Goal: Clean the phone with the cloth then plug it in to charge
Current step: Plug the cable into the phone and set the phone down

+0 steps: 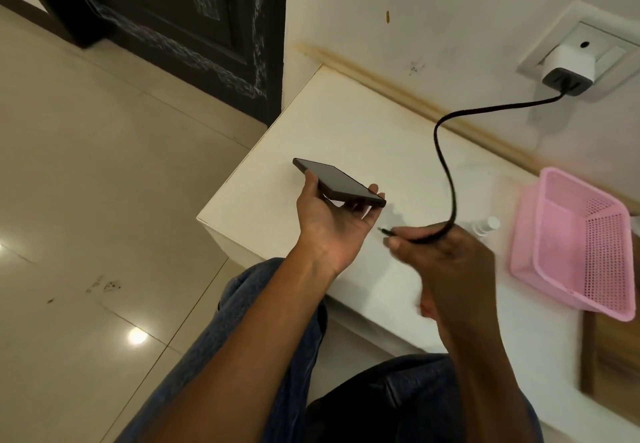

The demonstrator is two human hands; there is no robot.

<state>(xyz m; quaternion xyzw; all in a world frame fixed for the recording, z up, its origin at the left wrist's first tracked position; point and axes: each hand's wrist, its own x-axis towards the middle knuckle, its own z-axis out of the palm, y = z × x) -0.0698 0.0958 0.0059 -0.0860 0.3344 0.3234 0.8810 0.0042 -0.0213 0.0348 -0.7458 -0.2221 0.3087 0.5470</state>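
My left hand point(329, 224) holds a dark phone point(337, 182) by its edges, screen up and nearly level, above the white table point(311, 130). My right hand point(446, 262) grips a black charging cable point(443, 151) near its end. The cable's plug tip point(384, 231) sticks out to the left, a short gap below the phone's near end. The cable loops up to a white charger point(568, 68) seated in the wall socket point(588, 37). No cloth is in view.
A pink plastic basket point(571, 245) stands on the table at the right. A small white bottle point(485, 226) lies beside it, partly behind my right hand. A dark door point(173, 19) and tiled floor point(86, 165) lie to the left. My knees are under the table edge.
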